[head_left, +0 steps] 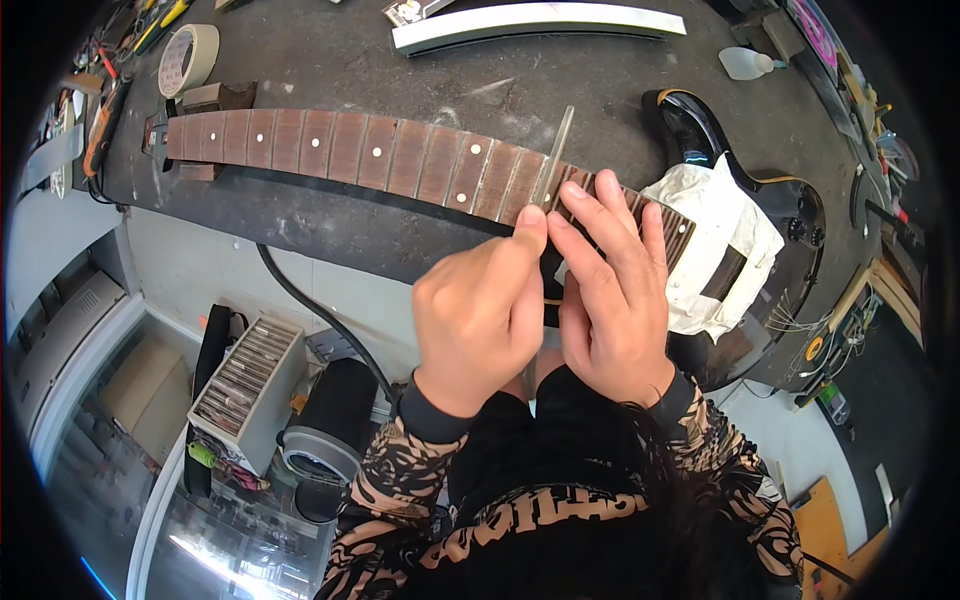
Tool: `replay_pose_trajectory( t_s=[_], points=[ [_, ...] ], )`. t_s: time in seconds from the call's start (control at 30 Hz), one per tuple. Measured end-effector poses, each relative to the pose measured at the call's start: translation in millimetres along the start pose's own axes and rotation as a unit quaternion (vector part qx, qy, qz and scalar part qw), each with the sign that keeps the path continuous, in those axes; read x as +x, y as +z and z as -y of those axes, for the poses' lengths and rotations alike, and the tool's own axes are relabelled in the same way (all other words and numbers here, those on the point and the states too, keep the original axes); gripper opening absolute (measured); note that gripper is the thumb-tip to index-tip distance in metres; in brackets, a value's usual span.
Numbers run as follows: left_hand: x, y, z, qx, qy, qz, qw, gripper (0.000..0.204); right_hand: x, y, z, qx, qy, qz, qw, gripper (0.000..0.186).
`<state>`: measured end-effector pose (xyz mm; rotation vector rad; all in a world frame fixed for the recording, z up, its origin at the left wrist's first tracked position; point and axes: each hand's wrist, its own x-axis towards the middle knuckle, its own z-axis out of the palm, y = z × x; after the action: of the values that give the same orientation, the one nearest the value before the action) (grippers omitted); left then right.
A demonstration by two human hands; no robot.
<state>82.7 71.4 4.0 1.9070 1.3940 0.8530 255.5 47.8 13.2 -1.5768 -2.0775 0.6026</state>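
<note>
An electric guitar's neck lies across the bench, its brown fretboard dotted with white inlays. A thin, flat, shiny strip crosses the fretboard along a fret; its exact kind is unclear. My left hand is closed, thumb and finger pinching the strip's near end. My right hand rests just right of it, fingers stretched out over the upper frets, touching the wood. Off-white masking paper covers part of the black guitar body at the right. My right palm hides part of the neck joint.
A wooden neck rest supports the headstock end. Behind it stands a tape roll. A long metal beam and a small plastic bottle lie at the back. Below the bench hangs a black cable beside a box of slats.
</note>
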Motion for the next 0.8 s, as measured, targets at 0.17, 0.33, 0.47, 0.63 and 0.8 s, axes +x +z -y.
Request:
replay_pose_trajectory(
  t_s=[0.17, 0.33, 0.47, 0.63, 0.8],
  points=[
    [-65.1, -10.1, 5.6, 0.018, 0.010, -0.019, 1.000, 0.049, -1.1, 4.8, -2.3, 0.001, -0.011, 0.002, 1.000, 0.066],
    [-4.9, -1.7, 0.2, -0.014, 0.002, 0.000, 1.000, 0.048, 2.3, -1.8, 0.7, -0.004, 0.012, 0.006, 1.000, 0.064],
    [-61.5, -7.6, 9.3, -0.003, 0.015, -0.028, 0.999, 0.045, -1.0, 3.1, -1.0, -0.009, -0.011, 0.008, 1.000, 0.065],
    [-5.1, 2.2, 4.8, -0.039, -0.012, -0.010, 0.999, 0.042, 1.8, 1.3, 2.3, -0.010, 0.015, 0.008, 1.000, 0.065],
    [-60.9, -8.6, 5.7, -0.006, 0.013, -0.036, 0.999, 0.048, -2.1, 5.5, 0.1, -0.019, -0.002, 0.002, 1.000, 0.065]
  ],
)
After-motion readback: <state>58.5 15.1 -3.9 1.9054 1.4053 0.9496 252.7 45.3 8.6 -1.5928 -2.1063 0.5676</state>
